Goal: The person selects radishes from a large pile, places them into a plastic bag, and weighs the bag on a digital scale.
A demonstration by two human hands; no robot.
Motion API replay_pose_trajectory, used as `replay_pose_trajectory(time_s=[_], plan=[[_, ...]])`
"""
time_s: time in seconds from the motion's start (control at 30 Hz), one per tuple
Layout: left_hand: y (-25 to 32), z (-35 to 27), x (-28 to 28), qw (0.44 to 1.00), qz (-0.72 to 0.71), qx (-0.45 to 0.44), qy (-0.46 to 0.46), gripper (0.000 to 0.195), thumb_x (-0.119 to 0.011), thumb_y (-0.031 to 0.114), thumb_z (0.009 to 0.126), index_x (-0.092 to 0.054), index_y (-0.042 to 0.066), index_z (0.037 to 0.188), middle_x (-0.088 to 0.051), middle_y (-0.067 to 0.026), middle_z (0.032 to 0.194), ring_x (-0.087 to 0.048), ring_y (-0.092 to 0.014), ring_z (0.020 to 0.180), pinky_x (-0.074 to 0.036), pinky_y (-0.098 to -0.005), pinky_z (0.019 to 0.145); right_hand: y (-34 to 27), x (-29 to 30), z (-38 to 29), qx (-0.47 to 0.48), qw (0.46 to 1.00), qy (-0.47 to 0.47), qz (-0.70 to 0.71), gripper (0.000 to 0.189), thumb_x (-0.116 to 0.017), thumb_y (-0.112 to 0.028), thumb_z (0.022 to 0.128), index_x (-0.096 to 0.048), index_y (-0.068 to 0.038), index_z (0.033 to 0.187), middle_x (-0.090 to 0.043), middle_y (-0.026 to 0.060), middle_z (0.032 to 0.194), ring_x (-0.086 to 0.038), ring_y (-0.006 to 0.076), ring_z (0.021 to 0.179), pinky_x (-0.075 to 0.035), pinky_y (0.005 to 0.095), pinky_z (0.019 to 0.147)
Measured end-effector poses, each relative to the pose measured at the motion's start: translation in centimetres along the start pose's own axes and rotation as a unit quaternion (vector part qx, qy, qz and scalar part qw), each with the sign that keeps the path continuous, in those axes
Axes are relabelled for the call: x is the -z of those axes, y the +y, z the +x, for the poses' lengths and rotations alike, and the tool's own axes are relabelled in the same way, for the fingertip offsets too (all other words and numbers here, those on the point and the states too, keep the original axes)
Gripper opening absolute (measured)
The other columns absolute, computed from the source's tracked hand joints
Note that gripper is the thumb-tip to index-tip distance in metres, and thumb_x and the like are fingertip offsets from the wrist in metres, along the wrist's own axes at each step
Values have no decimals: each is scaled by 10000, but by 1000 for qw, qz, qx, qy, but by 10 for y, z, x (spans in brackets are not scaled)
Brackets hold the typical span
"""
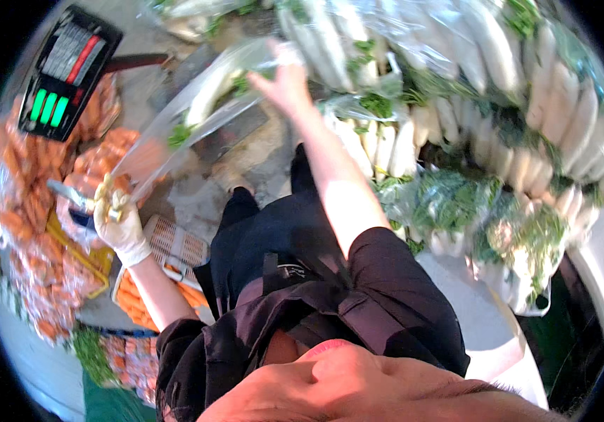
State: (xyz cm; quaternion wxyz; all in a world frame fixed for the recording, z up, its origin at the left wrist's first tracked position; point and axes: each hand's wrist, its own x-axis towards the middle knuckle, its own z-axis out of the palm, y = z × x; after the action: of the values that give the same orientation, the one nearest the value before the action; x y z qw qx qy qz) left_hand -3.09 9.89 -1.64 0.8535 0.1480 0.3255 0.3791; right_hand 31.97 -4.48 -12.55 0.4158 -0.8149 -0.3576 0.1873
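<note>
My left hand, in a pale glove, is raised at the left of the view. It grips a knife whose blade points left; something yellowish with a metal ring shows at the fingers. The loose end of a clear plastic bag also meets this hand. A white radish with green leaves lies inside the bag. At the bag's far end is my right hand, its thumb spread towards the bag. Its fingertips are blurred, so their hold on the bag or radish is unclear.
Bagged white radishes are piled at the right, with leafy bundles below. Bagged carrots crowd the left side under an electronic display. Near my left forearm stand a slotted basket and loose carrots.
</note>
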Motion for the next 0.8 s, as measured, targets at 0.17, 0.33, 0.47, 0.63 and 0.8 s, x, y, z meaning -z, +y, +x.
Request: replay_pose_trajectory(time_s=[0.17,0.33,0.47,0.63,0.8], plan=[[-57,-6,-32,994,55,-5,92,279,-486,102,823,-549,-60,1042,-451,-178,1280,-544,-201,873,-446,-380,837,79,65,-106,-247,963,-25,107,138,-657,-144,740,-659,-45,837,-663,86,838,-633,164,747,-486,262,697],[-89,6,-31,987,106,60,103,326,-508,131,804,-528,-17,1094,-444,-168,1287,-558,-198,939,-413,-442,917,257,194,-248,-479,818,133,-288,534,-753,-264,586,-554,10,1000,-556,212,1012,-541,326,956,-431,359,857],[-104,8,-41,976,174,50,116,326,-525,144,798,-525,6,1093,-427,-157,1304,-564,-190,871,-462,-380,781,300,202,-256,-560,734,-7,-384,652,-760,-350,545,-508,-4,1036,-506,247,1072,-498,350,1014,-413,390,890],[-119,5,-44,967,222,68,102,346,-540,135,792,-503,28,1120,-519,-116,1161,-566,-181,831,-460,-280,645,310,213,-259,-523,760,-59,-381,653,-734,-425,556,-547,31,984,-561,211,1003,-539,343,947,-440,413,841],[-127,-3,-56,973,198,71,96,365,-547,133,786,-496,-6,1120,-539,-98,1100,-572,-171,805,-434,-230,547,262,232,-276,-499,863,62,50,639,-746,-295,586,-499,15,1087,-562,155,1028,-549,272,936,-436,359,826]])
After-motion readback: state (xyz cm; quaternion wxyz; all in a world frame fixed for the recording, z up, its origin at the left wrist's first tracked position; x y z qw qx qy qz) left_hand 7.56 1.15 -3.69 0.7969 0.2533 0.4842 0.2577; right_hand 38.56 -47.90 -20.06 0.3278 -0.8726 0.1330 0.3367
